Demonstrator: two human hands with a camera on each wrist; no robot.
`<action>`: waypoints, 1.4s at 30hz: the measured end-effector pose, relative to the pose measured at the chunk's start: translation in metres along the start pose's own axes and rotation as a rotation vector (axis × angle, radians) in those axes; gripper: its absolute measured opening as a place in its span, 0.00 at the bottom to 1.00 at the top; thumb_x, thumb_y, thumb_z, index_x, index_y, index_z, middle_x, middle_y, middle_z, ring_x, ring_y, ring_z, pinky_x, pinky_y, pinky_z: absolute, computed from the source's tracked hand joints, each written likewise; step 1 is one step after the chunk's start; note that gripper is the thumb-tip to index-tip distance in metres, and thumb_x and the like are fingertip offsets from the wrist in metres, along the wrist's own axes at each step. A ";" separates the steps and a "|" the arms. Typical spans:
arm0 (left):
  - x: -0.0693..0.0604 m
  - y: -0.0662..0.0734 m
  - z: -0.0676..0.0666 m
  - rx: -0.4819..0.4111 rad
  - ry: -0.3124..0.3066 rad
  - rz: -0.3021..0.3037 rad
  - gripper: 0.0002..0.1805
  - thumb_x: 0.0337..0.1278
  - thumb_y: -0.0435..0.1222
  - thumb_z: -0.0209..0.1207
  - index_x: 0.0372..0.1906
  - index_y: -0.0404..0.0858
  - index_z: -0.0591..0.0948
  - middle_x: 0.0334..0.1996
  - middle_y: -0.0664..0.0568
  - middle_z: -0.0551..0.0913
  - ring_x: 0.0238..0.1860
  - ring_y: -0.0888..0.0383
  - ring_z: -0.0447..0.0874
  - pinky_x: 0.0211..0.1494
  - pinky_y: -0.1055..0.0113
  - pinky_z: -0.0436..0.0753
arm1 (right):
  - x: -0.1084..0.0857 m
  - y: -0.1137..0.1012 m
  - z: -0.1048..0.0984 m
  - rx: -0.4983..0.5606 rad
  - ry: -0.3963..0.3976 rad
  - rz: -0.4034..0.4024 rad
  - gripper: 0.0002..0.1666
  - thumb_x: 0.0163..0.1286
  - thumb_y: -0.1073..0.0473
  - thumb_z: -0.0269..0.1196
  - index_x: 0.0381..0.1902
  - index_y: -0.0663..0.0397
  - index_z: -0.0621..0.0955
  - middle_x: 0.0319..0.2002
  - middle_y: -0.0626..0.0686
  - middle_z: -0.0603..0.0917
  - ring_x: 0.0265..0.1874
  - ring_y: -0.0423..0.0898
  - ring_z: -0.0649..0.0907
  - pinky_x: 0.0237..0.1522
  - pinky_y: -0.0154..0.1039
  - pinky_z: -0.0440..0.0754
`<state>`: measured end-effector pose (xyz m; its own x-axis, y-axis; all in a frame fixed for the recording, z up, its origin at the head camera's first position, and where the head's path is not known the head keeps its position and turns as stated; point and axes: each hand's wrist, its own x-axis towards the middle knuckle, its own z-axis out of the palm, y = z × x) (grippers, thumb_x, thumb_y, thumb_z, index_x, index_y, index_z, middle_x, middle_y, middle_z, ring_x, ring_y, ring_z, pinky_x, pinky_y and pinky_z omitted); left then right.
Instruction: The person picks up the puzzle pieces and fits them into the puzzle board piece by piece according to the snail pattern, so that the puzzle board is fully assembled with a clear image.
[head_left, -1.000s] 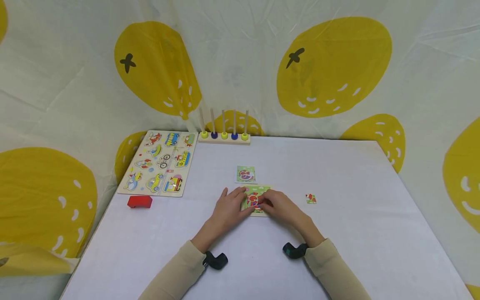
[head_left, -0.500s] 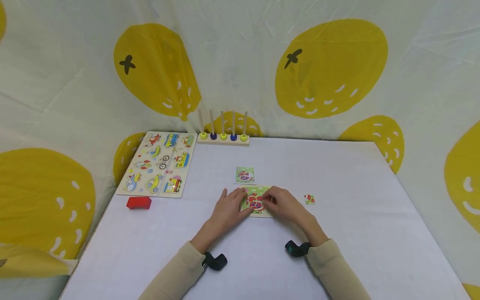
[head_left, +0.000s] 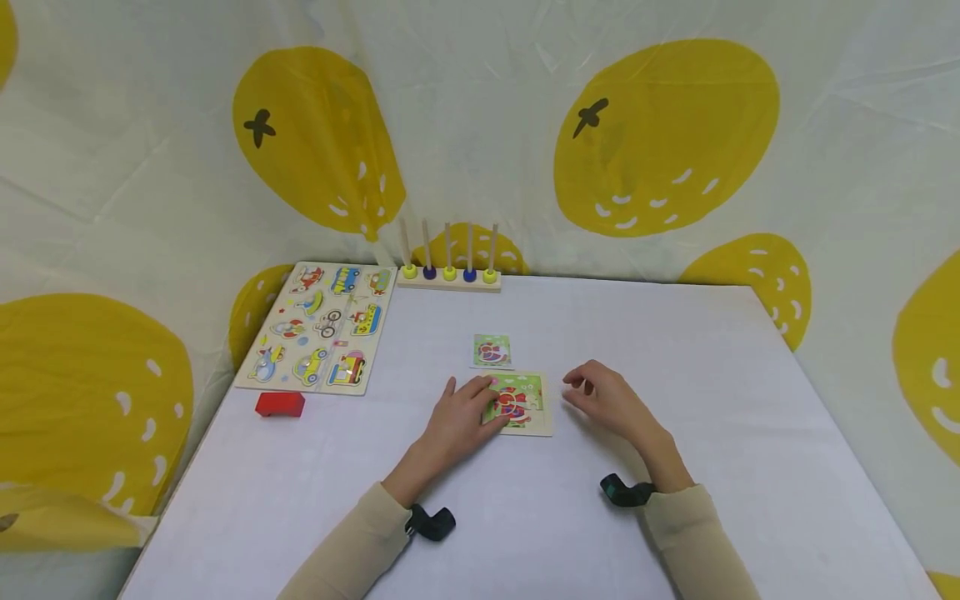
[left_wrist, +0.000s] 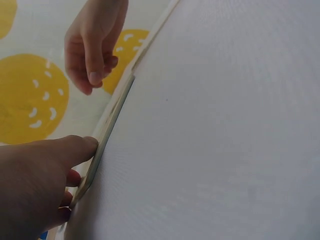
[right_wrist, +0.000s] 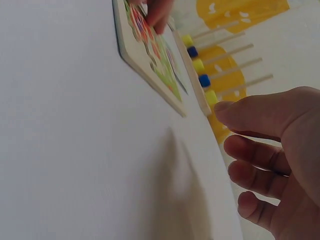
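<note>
My left hand [head_left: 457, 421] holds the left side of a small wooden jigsaw board [head_left: 546, 427], thumb at its near edge and fingers along the left. The board lies flat on the table. Its green and red picture [head_left: 525, 385] is partly covered by the hand, and pale bare wood shows at the lower right. To the right of the board, my right hand [head_left: 611, 400] hovers above the table with loosely bent fingers and nothing between them. Behind the board lies a small square picture card [head_left: 492, 351] in similar colours.
A larger wooden vehicle puzzle [head_left: 318, 325] lies at the back left, with a red block [head_left: 280, 405] in front of it. A peg stand [head_left: 450, 282] with yellow and blue beads stands at the back. A patterned curtain [head_left: 480, 125] hangs behind the table.
My right hand has left the jigsaw board and moved right, uncovering the board's right side. The loose jigsaw piece seen there earlier is hidden behind that hand. The left hand stays put.
</note>
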<state>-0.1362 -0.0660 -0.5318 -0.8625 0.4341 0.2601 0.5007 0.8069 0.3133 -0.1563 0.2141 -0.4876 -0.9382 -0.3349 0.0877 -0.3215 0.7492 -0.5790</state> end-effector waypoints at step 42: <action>-0.002 0.002 -0.002 -0.023 0.003 0.033 0.22 0.64 0.52 0.63 0.52 0.41 0.83 0.62 0.47 0.80 0.65 0.50 0.78 0.71 0.48 0.74 | -0.030 0.061 -0.035 -0.099 -0.036 0.147 0.20 0.65 0.60 0.68 0.53 0.64 0.83 0.43 0.59 0.81 0.39 0.49 0.78 0.40 0.42 0.77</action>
<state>-0.1336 -0.0663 -0.5296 -0.8450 0.4594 0.2737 0.5308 0.7826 0.3252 -0.1523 0.2896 -0.4974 -0.9714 -0.2363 -0.0227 -0.1936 0.8439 -0.5004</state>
